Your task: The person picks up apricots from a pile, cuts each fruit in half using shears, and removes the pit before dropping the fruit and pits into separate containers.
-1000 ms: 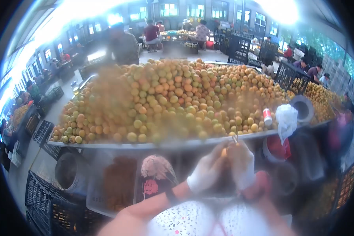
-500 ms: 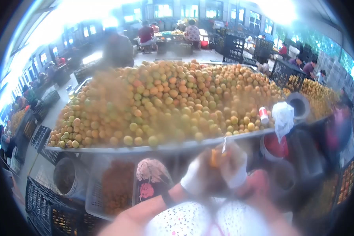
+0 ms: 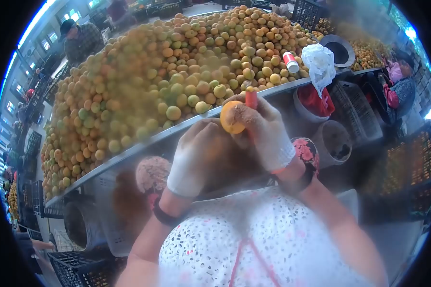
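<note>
Both my hands wear stained white gloves and meet just below the table edge. My left hand [image 3: 198,155] is curled under an orange fruit half [image 3: 231,117], holding it from the left. My right hand [image 3: 266,131] grips a red-handled tool [image 3: 251,99] that sticks up beside the fruit and touches it. A huge heap of orange and green fruit [image 3: 177,71] covers the metal table [image 3: 143,143] right behind my hands.
A white plastic bag [image 3: 319,62] and a red-and-white can [image 3: 290,61] sit at the table's right end. Buckets [image 3: 334,140] and a clear bin [image 3: 117,201] stand under the table, black crates [image 3: 69,268] at lower left. Other people work at left rear [image 3: 81,40] and right [image 3: 400,86].
The view has tilted and moved closer to the table. My hands have risen toward the table edge, and the cut fruit and red tool handle now show clearly.
</note>
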Available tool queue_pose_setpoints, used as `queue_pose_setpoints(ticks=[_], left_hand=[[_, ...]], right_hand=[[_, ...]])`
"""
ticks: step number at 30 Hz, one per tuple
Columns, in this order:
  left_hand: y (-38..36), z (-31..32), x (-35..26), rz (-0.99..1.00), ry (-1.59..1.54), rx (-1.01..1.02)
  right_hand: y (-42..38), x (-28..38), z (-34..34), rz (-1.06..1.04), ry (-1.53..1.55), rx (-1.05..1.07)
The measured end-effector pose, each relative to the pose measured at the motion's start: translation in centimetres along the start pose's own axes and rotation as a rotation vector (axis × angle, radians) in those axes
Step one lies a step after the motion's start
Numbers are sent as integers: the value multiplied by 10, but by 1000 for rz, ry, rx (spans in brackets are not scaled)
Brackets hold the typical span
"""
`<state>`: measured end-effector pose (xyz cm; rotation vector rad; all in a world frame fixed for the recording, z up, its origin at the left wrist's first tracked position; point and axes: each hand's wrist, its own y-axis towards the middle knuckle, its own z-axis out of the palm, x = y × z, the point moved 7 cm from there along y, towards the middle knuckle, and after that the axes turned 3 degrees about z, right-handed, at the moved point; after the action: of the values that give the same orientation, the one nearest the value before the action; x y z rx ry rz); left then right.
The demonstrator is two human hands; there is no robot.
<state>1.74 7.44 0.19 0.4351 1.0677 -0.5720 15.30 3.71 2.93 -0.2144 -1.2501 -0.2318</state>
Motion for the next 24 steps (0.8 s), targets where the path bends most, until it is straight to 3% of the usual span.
queue_pose_setpoints(ticks=[1,3,4,5,7,9,10,13,15,16,19,21,22,24], left_hand=[[0,1,1,-3,111,2],[3,2,3,33,335,26],[3,3,3,33,335,26],[2,11,-7,209,657,97],[-3,22,-14,386,977,169],[-2,8,-5,143,607,58],[-3,3,0,65,481,15],[-2,14,-8,219,652,113],[-1,11,-4,1,490,21],[0,8,-1,3,491,19],[2,7,-2,47,455,30],[-2,23,-9,-39,123,54],[-3,21,-7,-19,128,49],[-3,3,14,-86,-87,-59]], right_hand=[[1,-6,1,0,-1,3],[-1,-3,10,-300,-64,135],[-4,-3,10,-301,-64,135],[-7,-4,9,-282,-75,117],[-12,-1,8,-263,-86,98],[-13,-10,5,-25,46,92],[-13,-9,3,-24,46,91],[-12,-18,-5,122,-8,75],[-11,-27,-6,167,45,79],[-12,-29,-5,182,62,81],[-11,-23,-2,98,48,41],[-6,-24,-4,-21,9,41],[-5,-26,-5,-33,6,57],[-12,-8,-3,-347,-531,36]])
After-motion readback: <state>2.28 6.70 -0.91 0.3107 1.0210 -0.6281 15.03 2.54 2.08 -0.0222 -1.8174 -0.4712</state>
